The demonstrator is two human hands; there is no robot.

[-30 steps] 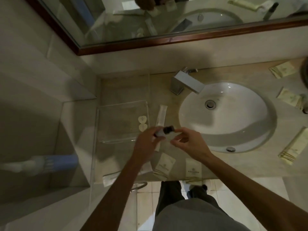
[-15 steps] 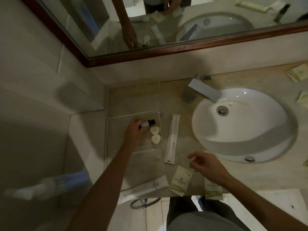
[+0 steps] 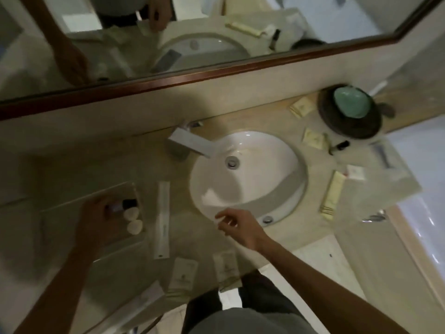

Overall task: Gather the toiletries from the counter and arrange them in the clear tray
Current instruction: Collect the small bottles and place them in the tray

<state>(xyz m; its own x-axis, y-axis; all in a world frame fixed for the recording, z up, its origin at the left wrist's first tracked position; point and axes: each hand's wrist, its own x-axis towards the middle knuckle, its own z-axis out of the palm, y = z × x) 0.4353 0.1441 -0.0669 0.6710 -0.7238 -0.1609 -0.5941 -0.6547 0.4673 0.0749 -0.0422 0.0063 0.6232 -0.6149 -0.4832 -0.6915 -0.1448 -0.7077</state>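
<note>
The clear tray (image 3: 72, 203) lies on the counter left of the sink. My left hand (image 3: 96, 220) is inside it, shut on a small dark-capped bottle (image 3: 125, 204). Two round white soaps (image 3: 133, 221) lie in the tray beside the bottle. A long white sachet (image 3: 162, 220) lies on the counter between tray and sink. My right hand (image 3: 237, 225) hovers over the sink's front rim, fingers apart and holding nothing. Two paper packets (image 3: 183, 273) lie near the counter's front edge. The frame is blurred.
A white sink (image 3: 248, 174) with a square tap (image 3: 190, 143) fills the middle. Right of it lie several beige packets (image 3: 313, 138), a small dark bottle (image 3: 339, 145), a beige tube (image 3: 331, 191) and a dark dish with green soap (image 3: 351, 112). A mirror (image 3: 192, 32) runs behind.
The view has swung right, showing the counter's right side. My left hand with the bottle stays in the tray. My right hand has moved up from the front packets to the sink rim.
</note>
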